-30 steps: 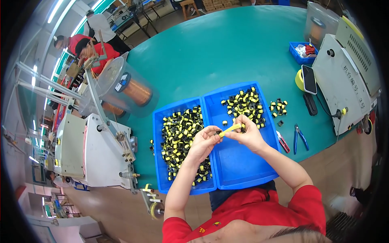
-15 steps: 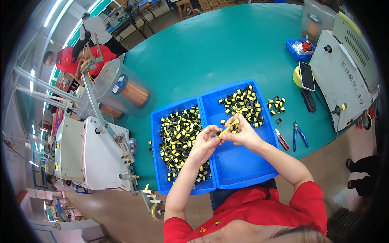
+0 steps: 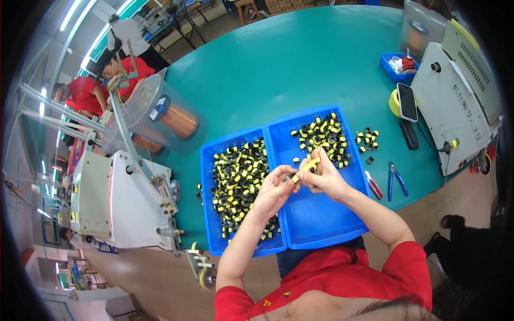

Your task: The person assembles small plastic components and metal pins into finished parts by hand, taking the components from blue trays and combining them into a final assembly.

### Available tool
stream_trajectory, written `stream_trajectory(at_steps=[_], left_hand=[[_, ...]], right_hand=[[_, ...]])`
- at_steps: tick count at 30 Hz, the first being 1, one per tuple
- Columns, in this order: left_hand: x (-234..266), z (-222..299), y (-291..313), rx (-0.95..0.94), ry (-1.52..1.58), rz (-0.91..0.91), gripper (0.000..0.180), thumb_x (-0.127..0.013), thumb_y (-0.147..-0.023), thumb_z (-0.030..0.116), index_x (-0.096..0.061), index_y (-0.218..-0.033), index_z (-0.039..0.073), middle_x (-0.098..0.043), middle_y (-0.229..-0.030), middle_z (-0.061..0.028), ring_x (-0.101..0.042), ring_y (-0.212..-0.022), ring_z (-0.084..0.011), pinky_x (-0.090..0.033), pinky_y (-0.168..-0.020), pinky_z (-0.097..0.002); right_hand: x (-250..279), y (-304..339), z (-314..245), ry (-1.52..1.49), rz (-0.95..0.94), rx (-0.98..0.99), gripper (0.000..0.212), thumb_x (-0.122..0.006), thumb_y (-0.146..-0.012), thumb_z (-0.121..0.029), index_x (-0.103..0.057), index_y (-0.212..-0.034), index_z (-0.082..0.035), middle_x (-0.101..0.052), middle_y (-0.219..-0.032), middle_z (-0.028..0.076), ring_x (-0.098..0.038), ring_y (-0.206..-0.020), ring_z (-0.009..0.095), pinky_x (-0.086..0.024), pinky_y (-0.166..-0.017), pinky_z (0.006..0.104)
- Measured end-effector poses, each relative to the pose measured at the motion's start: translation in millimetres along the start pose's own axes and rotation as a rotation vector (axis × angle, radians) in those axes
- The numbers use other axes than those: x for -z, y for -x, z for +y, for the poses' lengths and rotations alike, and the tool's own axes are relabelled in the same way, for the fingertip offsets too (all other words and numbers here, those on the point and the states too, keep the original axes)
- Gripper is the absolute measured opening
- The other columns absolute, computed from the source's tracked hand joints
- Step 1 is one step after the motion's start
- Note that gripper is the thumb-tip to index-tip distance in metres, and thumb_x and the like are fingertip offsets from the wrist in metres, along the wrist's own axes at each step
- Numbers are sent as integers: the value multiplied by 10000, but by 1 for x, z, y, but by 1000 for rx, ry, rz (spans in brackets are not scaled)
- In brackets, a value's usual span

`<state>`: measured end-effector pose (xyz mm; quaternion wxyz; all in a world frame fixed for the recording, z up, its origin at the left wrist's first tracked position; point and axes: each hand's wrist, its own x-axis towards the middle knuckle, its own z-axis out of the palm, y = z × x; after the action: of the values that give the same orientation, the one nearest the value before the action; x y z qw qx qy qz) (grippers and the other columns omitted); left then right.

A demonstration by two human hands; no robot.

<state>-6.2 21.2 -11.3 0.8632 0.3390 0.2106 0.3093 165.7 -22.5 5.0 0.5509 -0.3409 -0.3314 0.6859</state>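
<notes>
While both hands met over right blue tray [image 3: 321,224], left hand [image 3: 274,184] and right hand [image 3: 326,176] pinched yellow-taped part [image 3: 308,166] between fingertips. Since 1 s ago part rose slightly, strip shorter: taping likely near done. Left tray [image 3: 210,176] full.

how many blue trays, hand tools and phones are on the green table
blue trays: 3, two large and one small
hand tools: 2, red-handled cutters and blue-handled pliers
phones: 1
total: 6
</notes>
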Motion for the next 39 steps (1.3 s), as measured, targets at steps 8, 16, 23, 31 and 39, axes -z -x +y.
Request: stream_trajectory(at_steps=[8,16,23,31,39], left_hand=[[-1,0,0,-18,1,-7,325,-639,-818,144,-494,-1084,28,-563,-933,-65,-530,-815,-148,-427,-731,-245],[-6,-1,-1,-43,-14,33,366,-580,-860,149,-477,-1163,-28,-571,-973,-62,-515,-859,-133,-423,-790,-243],[-4,-4,0,-62,0,33,363,-564,-871,169,-479,-1173,-15,-562,-890,-23,-492,-838,-126,-399,-793,-246],[-1,-4,-3,-25,122,-26,353,-558,-876,176,-467,-1163,-7,-521,-864,-7,-443,-757,-108,-368,-706,-228],[-8,-5,-1,-61,12,12,423,-581,-858,137,-437,-1227,-11,-517,-913,-23,-463,-780,-110,-378,-711,-227]], right_hand=[[-3,-1,4,35,22,65,345,-560,-852,-77,-227,-886,-159,-453,-846,30,-423,-575,55,-245,-378,170],[0,-2,11,91,37,146,318,-535,-859,-62,-228,-887,-140,-449,-857,31,-410,-580,43,-264,-384,162],[-3,-3,17,279,76,303,296,-532,-851,-40,-240,-837,-85,-442,-830,48,-478,-725,67,-400,-647,219],[2,-5,30,355,56,322,277,-488,-864,0,-225,-866,-88,-415,-905,67,-555,-792,91,-471,-681,203],[6,-3,31,600,39,469,253,-464,-860,22,-232,-860,-77,-415,-909,78,-549,-770,104,-463,-630,216]])
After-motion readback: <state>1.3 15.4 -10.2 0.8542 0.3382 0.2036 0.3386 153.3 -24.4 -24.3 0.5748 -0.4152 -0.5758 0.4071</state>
